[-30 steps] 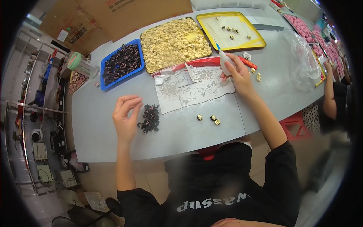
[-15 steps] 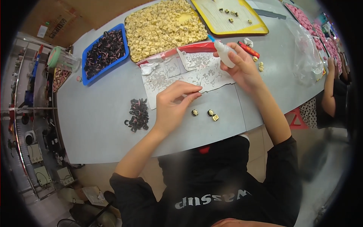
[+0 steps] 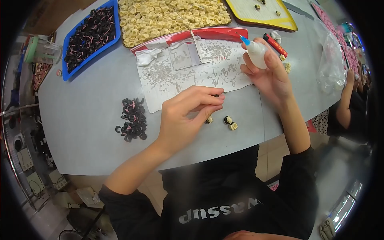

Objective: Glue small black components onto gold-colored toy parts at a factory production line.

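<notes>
Grey bench (image 3: 86, 120), and I'd guess it's early days: three small pieces (image 3: 229, 119) near the front edge, at least two looking joined, cream with black. Still loose, too many to count: one black heap (image 3: 134, 120), one blue tray (image 3: 117, 20) of black curls, one back-edge batch of cream bits (image 3: 172, 18). Left hand (image 3: 185, 111) has its grip pinched on one dark bit (image 3: 216, 95) above the bench; right hand (image 3: 275, 75) wraps one squeeze bottle (image 3: 258, 55).

Squeeze bottle (image 3: 258, 56): translucent, smooth plastic. Counter (image 3: 88, 100): smooth, grey, soft sheen. Tray (image 3: 117, 28): smooth blue plastic. Sheet (image 3: 156, 98): white paper or card, rough grey flecks. Bag (image 3: 331, 60): clear, crinkled, shiny plastic film. Curled pieces (image 3: 134, 118): black, mostly matt. T-shirt (image 3: 132, 210): matt black cloth.
</notes>
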Demonstrator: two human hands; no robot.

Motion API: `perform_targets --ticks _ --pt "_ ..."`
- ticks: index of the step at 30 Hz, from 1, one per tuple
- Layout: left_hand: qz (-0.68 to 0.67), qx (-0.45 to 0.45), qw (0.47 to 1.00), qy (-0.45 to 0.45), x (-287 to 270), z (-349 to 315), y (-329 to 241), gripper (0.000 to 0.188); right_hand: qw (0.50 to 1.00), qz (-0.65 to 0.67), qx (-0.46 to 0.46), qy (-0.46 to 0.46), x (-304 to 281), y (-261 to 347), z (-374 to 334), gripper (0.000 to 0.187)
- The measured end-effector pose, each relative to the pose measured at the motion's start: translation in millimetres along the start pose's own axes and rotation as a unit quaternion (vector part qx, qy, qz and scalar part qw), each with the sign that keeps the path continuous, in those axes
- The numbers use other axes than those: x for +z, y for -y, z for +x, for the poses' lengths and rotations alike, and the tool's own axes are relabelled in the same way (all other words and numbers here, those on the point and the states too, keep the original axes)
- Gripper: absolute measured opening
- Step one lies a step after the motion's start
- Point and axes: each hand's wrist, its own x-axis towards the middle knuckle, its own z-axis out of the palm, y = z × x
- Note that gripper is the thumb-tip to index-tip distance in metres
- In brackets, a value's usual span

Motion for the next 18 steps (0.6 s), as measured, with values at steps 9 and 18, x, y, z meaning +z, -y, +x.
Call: perform_targets --ticks 9,18 --pt "-0.061 -0.024 0.997 -0.049 1.6 -0.6 -1.4 0.015 0.998 0.057 0.017 0.010 -1.4 -0.7 -2.2 0.039" --pt "-0.078 0.022 0.995 -0.049 -0.3 -1.5 4.3 0.020 0.999 -0.022 0.034 -0.006 7.7 0.2 -4.7 0.037"
